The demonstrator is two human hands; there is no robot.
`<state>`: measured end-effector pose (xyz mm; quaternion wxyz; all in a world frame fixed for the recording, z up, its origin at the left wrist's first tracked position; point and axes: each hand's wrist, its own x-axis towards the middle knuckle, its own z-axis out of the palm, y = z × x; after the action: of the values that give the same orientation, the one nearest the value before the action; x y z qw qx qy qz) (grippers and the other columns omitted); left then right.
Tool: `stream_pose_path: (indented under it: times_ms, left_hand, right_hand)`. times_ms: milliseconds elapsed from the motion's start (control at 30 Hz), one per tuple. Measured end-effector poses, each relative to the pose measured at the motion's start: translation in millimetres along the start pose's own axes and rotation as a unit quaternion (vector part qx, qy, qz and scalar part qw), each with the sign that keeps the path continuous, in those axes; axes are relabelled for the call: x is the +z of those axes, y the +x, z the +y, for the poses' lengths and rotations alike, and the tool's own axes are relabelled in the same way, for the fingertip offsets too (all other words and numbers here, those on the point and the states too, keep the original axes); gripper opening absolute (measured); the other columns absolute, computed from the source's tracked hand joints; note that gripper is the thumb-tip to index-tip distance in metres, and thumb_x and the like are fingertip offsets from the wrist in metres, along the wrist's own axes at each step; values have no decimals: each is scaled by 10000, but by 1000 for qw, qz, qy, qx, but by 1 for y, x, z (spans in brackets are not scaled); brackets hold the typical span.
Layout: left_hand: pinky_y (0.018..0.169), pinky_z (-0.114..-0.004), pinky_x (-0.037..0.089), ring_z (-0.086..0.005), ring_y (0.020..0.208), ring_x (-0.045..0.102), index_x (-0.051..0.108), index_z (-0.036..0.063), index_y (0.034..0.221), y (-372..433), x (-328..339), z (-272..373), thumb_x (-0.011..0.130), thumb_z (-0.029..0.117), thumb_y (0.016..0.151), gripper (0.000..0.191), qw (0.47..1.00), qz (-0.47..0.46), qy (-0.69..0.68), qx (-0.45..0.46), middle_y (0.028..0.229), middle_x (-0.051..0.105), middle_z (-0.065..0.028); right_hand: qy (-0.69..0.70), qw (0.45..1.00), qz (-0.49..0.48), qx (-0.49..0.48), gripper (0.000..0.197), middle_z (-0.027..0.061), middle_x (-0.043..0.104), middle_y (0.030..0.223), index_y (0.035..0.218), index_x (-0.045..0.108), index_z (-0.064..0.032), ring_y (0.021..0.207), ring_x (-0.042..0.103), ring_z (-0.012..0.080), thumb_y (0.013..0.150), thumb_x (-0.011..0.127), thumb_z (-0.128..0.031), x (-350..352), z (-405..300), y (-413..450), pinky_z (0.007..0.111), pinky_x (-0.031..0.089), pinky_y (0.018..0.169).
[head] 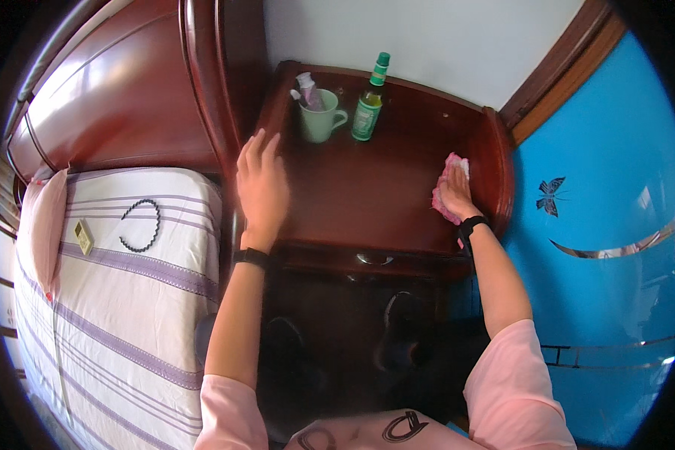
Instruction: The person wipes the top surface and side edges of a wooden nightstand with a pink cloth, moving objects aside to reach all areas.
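Observation:
My right hand (455,192) lies over a pink and white cloth (442,194), pressing it to the right part of a dark red wooden nightstand top (349,194). My left hand (262,188), slightly blurred, hovers by the left edge of that top with its fingers apart and nothing in them. Beyond it, at the back left, a pale green mug (318,125) holds a tube (310,94) and another item too unclear to name. Right of the mug stands a glass bottle (365,118) with a green cap and label, part full of yellowish liquid.
At left is a bed (146,315) with a striped sheet, carrying a black wavy headband (158,216), a small pale box-like item (82,237) and a pink pillow (45,225). A drawer handle (374,259) juts from the nightstand's front. A blue panel (607,281) borders the right.

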<state>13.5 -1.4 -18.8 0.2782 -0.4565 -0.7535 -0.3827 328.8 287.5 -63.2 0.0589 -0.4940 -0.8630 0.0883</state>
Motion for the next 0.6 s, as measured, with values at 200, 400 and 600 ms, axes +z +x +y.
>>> stream_pose_path:
  times_ms: [200,400,600]
  left_hand:
    - [1156,-466,404,-363,1391,463,569,100,1433,-2,-2,-3,588,73,1016,418,999,-4,-45,-10,1511,505,-119]
    - [1158,-460,402,-359,1393,466,589,97,1415,-2,-1,-2,594,69,1010,405,998,-6,-58,-20,1514,508,-116]
    - [1155,-459,404,-355,1390,475,628,109,1368,-4,2,3,602,75,1002,368,997,13,-61,-42,1516,520,-108]
  right_hand:
    - [9,999,24,-21,879,333,196,1653,1591,142,122,1566,141,460,865,611,-34,0,-9,-47,488,94,1310]
    - [-67,982,128,-123,802,345,301,1607,1557,223,158,1536,244,471,905,629,-74,18,12,-91,519,178,1292]
    - [-68,988,120,-69,666,333,218,1659,1601,189,103,1564,178,460,1094,316,-310,38,7,-125,519,99,1294]
